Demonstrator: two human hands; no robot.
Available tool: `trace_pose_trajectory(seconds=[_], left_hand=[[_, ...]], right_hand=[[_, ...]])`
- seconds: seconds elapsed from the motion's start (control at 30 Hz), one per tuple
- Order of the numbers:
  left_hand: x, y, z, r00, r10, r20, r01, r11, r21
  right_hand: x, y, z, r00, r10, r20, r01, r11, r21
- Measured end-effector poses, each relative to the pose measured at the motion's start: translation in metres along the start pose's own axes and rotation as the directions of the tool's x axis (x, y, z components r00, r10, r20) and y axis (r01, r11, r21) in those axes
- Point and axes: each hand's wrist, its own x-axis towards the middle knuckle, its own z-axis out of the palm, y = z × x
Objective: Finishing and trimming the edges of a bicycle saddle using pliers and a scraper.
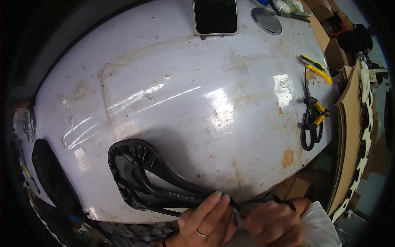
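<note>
A black bicycle saddle (140, 173) lies underside up near the table's front edge, its rails showing and its cover wrinkled around the wide end. My left hand (207, 222), with a ring on one finger, grips the saddle's narrow end, thumb and fingers pressed together. Right beside it, my right hand (273, 224) is closed in a fist at the tip of that end. A thin black loop (282, 200) shows above the right knuckles. What the right fingers hold is hidden and slightly blurred.
The worn white table (173, 111) bears a phone (217, 16), a grey disc (266, 20), a yellow box cutter (316, 68), scissors (309, 127) and yellow-black cutting pliers (319, 111). A long black padded piece (53, 177) lies left. Cardboard (347, 127) stands right; another person (356, 39) is beyond.
</note>
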Motion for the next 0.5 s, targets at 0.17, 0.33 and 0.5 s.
trace_pose_trajectory(seconds=[0.17, 0.33, 0.5], left_hand=[[0.009, 0.006, -0.009, 1.0, -0.018, 0.012, 0.016, 0.989, 0.146], [0.009, 0.017, -0.001, 0.994, -0.093, 0.05, 0.077, 0.963, 0.259], [-0.002, 0.034, -0.013, 0.929, -0.341, 0.146, 0.287, 0.911, 0.298]], right_hand=[[-0.055, 0.005, 0.005, 0.965, -0.256, 0.056, 0.262, 0.951, -0.167], [-0.019, 0.002, -0.027, 0.991, -0.126, 0.034, 0.125, 0.991, 0.046], [-0.04, -0.003, -0.038, 0.958, -0.288, -0.017, 0.287, 0.957, -0.032]])
